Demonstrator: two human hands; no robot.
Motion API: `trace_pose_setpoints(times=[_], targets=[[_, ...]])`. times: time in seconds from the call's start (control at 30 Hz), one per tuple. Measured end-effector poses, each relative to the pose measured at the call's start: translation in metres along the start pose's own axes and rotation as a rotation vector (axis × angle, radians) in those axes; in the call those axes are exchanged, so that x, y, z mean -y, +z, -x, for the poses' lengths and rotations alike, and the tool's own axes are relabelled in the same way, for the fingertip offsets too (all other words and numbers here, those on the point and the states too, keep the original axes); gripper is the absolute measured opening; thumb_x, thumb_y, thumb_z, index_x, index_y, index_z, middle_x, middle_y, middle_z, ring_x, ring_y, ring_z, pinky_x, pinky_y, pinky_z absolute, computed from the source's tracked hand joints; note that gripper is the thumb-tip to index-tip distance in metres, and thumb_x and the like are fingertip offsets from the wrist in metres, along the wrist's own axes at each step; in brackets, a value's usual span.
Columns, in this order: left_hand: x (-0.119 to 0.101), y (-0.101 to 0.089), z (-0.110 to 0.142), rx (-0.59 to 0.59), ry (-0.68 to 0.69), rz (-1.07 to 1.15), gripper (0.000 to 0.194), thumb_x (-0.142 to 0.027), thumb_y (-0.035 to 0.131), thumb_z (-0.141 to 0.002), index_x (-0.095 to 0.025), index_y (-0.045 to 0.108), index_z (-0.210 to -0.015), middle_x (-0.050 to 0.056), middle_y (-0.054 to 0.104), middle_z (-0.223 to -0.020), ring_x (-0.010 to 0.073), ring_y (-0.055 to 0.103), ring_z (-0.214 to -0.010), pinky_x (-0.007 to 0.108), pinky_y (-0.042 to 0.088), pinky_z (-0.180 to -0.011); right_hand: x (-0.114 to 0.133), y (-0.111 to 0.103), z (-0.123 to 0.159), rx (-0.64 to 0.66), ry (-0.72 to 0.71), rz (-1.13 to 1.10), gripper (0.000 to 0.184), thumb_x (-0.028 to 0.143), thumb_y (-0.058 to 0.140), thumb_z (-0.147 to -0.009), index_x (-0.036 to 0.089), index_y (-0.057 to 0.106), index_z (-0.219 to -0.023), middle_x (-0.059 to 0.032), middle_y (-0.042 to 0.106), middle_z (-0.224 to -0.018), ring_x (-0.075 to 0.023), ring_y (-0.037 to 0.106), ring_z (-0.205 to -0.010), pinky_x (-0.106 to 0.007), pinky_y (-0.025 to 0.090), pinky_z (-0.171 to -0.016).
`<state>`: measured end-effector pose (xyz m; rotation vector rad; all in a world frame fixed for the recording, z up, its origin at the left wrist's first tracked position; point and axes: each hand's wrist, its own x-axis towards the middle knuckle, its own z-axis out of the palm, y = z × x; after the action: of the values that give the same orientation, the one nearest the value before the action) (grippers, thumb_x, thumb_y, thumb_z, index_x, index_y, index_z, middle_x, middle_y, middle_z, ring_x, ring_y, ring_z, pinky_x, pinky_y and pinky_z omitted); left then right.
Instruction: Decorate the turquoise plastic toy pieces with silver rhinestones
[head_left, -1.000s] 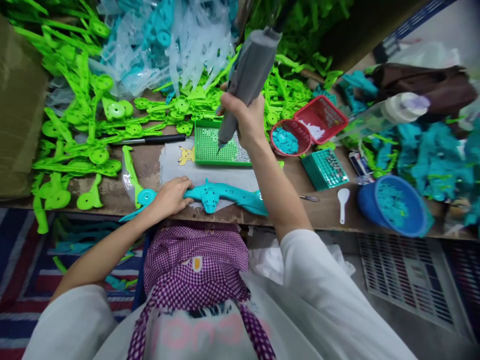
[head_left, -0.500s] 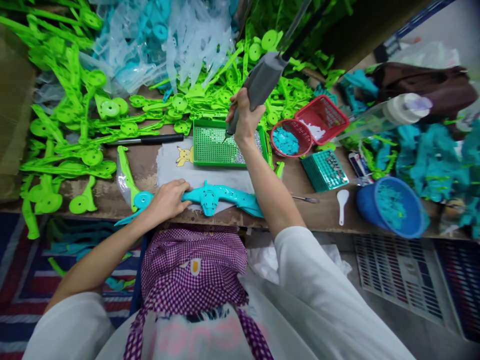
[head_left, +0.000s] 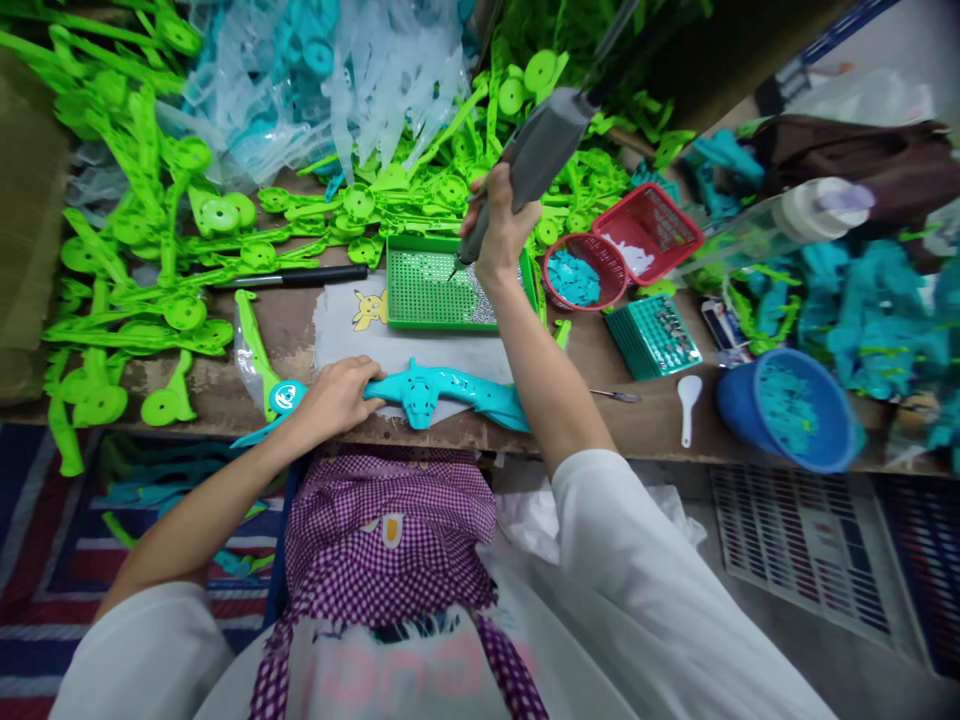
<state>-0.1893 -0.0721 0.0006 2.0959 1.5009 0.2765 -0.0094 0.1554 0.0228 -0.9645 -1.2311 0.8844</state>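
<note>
My right hand (head_left: pixel 504 225) is closed around a grey electric screwdriver (head_left: pixel 551 140), which slants down to the left. Its thin tip is over the green perforated tray (head_left: pixel 420 322), where many small silvery screws (head_left: pixel 486 300) lie toward the right side. At the table's front edge my left hand (head_left: pixel 341 397) grips a turquoise plastic part (head_left: pixel 457 388), long and curved like a toy bow, lying across a pale cloth (head_left: pixel 337 335) with a yellow cartoon figure. My right forearm hides some of the tray and comes close to the part's right end.
Lime-green plastic parts (head_left: pixel 187 315) are heaped at the left and back. To the right are red baskets (head_left: pixel 622 275), a teal block of small metal pieces (head_left: pixel 652 338), a white spoon (head_left: pixel 687 408), a blue bucket (head_left: pixel 787 410) and a bottle (head_left: pixel 810 215). A black marker (head_left: pixel 322 275) lies behind the cloth.
The right hand and screwdriver have shifted slightly to the right, with the tip still over the tray. My left hand keeps its hold on the turquoise part.
</note>
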Motion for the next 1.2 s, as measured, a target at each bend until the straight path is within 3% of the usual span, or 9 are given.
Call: trace_pose_setpoints(times=[0.17,0.27,0.33,0.4,0.5,0.83,1.1,1.2], targets=[[-0.003,-0.003,0.0,-0.002,-0.017,0.008,0.021,-0.026,0.067,-0.081,-0.019,0.064,-0.101,0.008,0.069,-0.103,0.0258,0.064,-0.096,0.039,0.05,-0.085,0.059,-0.014,0.022,0.098,-0.011,-0.008,0.065,0.091,0.039,-0.068,0.028,0.053,-0.077,0.0057,0.043,-0.051,-0.0112,0.051,-0.049,-0.026,0.038,-0.044],[-0.005,-0.006,-0.001,0.016,-0.024,0.017,0.022,-0.024,0.067,-0.08,-0.017,0.064,-0.101,0.009,0.069,-0.101,0.0262,0.064,-0.095,0.038,0.049,-0.082,0.095,-0.016,0.069,0.132,-0.003,-0.201,0.06,0.086,0.05,-0.068,0.027,0.053,-0.071,0.0076,0.038,-0.045,-0.0095,0.042,-0.037,-0.026,0.033,-0.038],[-0.007,-0.007,-0.001,0.026,-0.028,0.021,0.021,-0.024,0.067,-0.08,-0.016,0.064,-0.099,0.009,0.068,-0.099,0.0258,0.064,-0.093,0.037,0.048,-0.081,0.104,-0.013,0.104,0.305,0.095,-0.304,0.06,0.085,0.056,-0.064,0.026,0.054,-0.071,0.0081,0.04,-0.043,-0.0101,0.041,-0.033,-0.027,0.032,-0.034],[-0.008,-0.007,-0.001,0.023,-0.035,0.019,0.02,-0.023,0.067,-0.079,-0.016,0.064,-0.098,0.008,0.068,-0.098,0.0252,0.064,-0.093,0.036,0.048,-0.081,0.103,-0.008,0.132,0.438,0.183,-0.325,0.061,0.085,0.061,-0.061,0.025,0.057,-0.071,0.0075,0.042,-0.043,-0.0102,0.041,-0.034,-0.027,0.035,-0.035],[-0.009,-0.006,-0.001,0.017,-0.04,0.007,0.02,-0.023,0.067,-0.079,-0.016,0.064,-0.097,0.008,0.068,-0.098,0.0245,0.063,-0.094,0.035,0.047,-0.082,0.096,-0.004,0.147,0.473,0.251,-0.292,0.062,0.083,0.064,-0.058,0.023,0.059,-0.073,0.0067,0.045,-0.045,-0.0098,0.044,-0.037,-0.027,0.037,-0.037],[-0.003,0.0,-0.001,-0.017,-0.017,0.007,0.018,-0.024,0.064,-0.077,-0.019,0.064,-0.094,0.007,0.067,-0.095,0.0249,0.063,-0.091,0.035,0.047,-0.078,0.077,0.0,0.151,0.439,0.332,-0.242,0.062,0.079,0.069,-0.053,0.021,0.057,-0.069,0.0075,0.046,-0.045,-0.0082,0.042,-0.037,-0.024,0.035,-0.036],[-0.001,0.0,-0.002,-0.017,-0.028,-0.017,0.022,-0.026,0.07,-0.076,-0.019,0.064,-0.096,0.008,0.068,-0.097,0.0273,0.063,-0.096,0.039,0.049,-0.084,0.07,0.001,0.161,0.542,0.268,-0.19,0.06,0.075,0.076,-0.047,0.022,0.055,-0.063,0.0016,0.053,-0.055,-0.0119,0.049,-0.052,-0.028,0.043,-0.045],[0.001,-0.002,-0.002,-0.006,0.0,0.01,0.025,-0.03,0.071,-0.078,-0.018,0.063,-0.099,0.008,0.067,-0.099,0.0268,0.063,-0.097,0.038,0.05,-0.084,0.081,-0.001,0.142,0.433,0.263,-0.164,0.066,0.088,0.061,-0.053,0.024,0.054,-0.068,0.0037,0.047,-0.049,-0.0117,0.045,-0.044,-0.029,0.041,-0.042]])
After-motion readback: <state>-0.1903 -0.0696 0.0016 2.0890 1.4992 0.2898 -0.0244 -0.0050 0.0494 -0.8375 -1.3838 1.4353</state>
